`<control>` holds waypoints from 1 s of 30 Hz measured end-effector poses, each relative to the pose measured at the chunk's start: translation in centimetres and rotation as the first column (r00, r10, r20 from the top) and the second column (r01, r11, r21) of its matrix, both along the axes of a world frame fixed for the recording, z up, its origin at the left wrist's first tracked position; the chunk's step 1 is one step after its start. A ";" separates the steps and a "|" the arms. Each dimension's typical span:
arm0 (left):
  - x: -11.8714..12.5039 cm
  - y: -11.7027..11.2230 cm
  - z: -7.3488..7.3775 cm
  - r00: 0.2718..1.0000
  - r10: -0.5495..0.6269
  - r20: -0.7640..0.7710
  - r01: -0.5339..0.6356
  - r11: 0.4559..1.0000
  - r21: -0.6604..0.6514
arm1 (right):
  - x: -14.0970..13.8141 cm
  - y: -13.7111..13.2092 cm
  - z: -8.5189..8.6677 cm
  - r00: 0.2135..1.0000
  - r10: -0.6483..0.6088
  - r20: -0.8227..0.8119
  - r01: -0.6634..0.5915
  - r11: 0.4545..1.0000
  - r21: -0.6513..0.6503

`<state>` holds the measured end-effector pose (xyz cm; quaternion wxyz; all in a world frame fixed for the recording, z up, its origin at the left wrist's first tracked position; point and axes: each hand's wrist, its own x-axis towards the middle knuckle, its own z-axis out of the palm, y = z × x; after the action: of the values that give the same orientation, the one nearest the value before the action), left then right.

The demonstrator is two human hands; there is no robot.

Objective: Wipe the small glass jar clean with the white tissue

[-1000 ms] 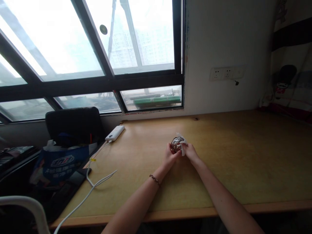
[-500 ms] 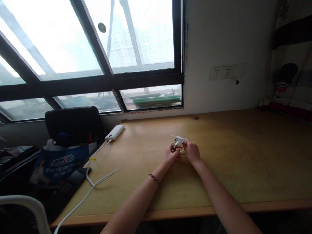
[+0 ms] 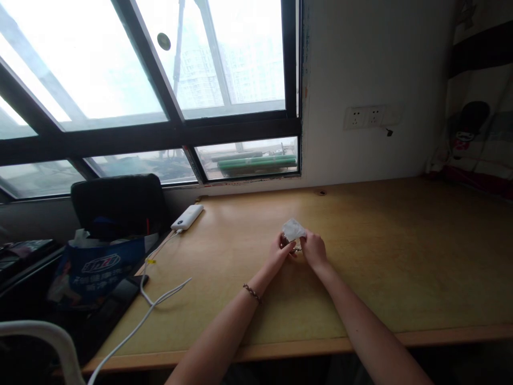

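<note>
My left hand (image 3: 281, 253) is closed around a small shiny, dark-and-silver object (image 3: 297, 249). Fingers and a white tissue hide most of it, so I cannot tell its kind. My right hand (image 3: 315, 250) pinches the lower right corner of the thin white tissue (image 3: 293, 229), which is spread over the top of the object. Both hands are close together just above the middle of the wooden table (image 3: 385, 267).
A white power bank (image 3: 187, 217) lies at the table's left edge, with a white cable (image 3: 146, 315) running down from it. Left of the table are a black chair (image 3: 120, 200) and a blue bag (image 3: 102, 270). Wall sockets (image 3: 365, 117) are behind.
The tissue, bunched up before, is now opened out flatter and covers more of the shiny object. Both hands keep nearly the same place.
</note>
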<state>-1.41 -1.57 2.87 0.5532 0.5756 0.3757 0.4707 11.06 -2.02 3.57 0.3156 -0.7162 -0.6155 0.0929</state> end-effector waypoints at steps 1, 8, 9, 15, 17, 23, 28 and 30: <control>-0.1 -0.1 0.1 1.000 0.016 -0.010 -0.016 1.000 0.020 | 0.1 -0.2 0.2 0.998 -0.003 0.064 0.002 1.000 0.008; -0.4 0.1 0.1 0.999 -0.032 -0.003 0.032 0.998 -0.054 | 0.2 0.1 0.2 0.998 0.046 0.042 -0.046 0.999 -0.005; -0.3 0.2 0.0 0.998 -0.052 0.028 0.054 0.995 -0.085 | 0.3 0.3 0.1 0.998 0.052 -0.024 -0.052 0.998 -0.027; 0.5 -0.3 -0.4 0.945 -0.104 0.310 0.189 0.948 -0.257 | 0.6 2.2 -1.1 0.890 0.032 -0.454 -0.118 0.980 -0.162; 0.7 -0.4 -0.4 0.919 -0.164 0.360 0.279 0.914 -0.295 | 0.7 2.3 -1.3 0.861 0.029 -0.507 -0.133 0.976 -0.170; -0.2 0.2 0.1 0.949 -0.228 0.216 0.282 0.921 -0.267 | 0.9 1.1 -0.8 0.956 -0.016 -0.293 0.005 0.999 -0.037; -0.6 0.7 0.1 0.980 -0.183 0.076 0.195 0.958 -0.208 | 1.2 0.6 -0.2 0.995 -0.009 -0.100 0.009 1.000 0.003; -0.4 0.6 -0.1 0.988 -0.137 0.068 0.148 0.970 -0.191 | 1.4 0.8 -0.3 0.990 -0.001 -0.141 -0.006 0.999 -0.048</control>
<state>-1.78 -0.95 2.76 0.6495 0.5307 0.3627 0.4061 12.42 -1.24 3.30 0.3406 -0.7145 -0.5902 0.1584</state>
